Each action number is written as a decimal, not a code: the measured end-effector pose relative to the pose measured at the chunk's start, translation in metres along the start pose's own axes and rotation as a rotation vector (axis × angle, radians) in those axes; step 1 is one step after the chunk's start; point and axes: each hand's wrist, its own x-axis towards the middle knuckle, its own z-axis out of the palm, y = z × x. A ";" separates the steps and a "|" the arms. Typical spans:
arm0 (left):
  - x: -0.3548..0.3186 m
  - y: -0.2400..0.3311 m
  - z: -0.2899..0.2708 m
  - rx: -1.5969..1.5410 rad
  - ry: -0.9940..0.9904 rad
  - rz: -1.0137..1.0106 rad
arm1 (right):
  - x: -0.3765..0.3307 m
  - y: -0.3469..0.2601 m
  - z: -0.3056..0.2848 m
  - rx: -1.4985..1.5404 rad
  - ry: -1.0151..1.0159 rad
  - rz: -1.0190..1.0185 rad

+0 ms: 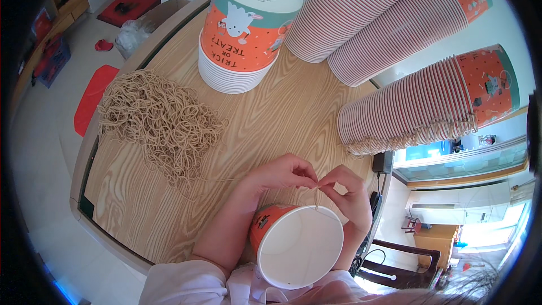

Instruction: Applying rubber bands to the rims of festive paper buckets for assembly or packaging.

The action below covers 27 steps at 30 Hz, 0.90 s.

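Note:
A paper bucket, white inside and orange outside, is tilted with its open mouth facing up between my forearms. Beige twine rises from its far rim. Just above that rim, my left hand pinches the twine between thumb and forefinger. Close against it, my right hand is closed in a pinch on the same twine; the fingertips of both nearly meet. From the large tangled heap of twine on the left, a thin strand runs toward my left wrist.
Upside-down nested orange and green buckets stand on the wooden table at the back. Long bucket stacks lean at the far right; a nearer stack has twine loops along its side. A dark chair is at the lower right.

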 end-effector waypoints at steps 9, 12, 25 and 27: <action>0.005 -0.008 0.000 0.041 0.051 0.081 | 0.004 0.000 0.003 -0.014 -0.076 0.038; 0.006 -0.011 0.001 0.039 0.074 0.110 | 0.004 0.001 0.003 0.018 -0.068 0.028; 0.008 -0.016 0.000 0.126 0.183 0.039 | -0.003 0.001 -0.004 0.145 -0.189 -0.045; 0.008 -0.016 0.000 0.192 0.192 0.029 | -0.002 0.001 -0.002 0.094 -0.171 -0.011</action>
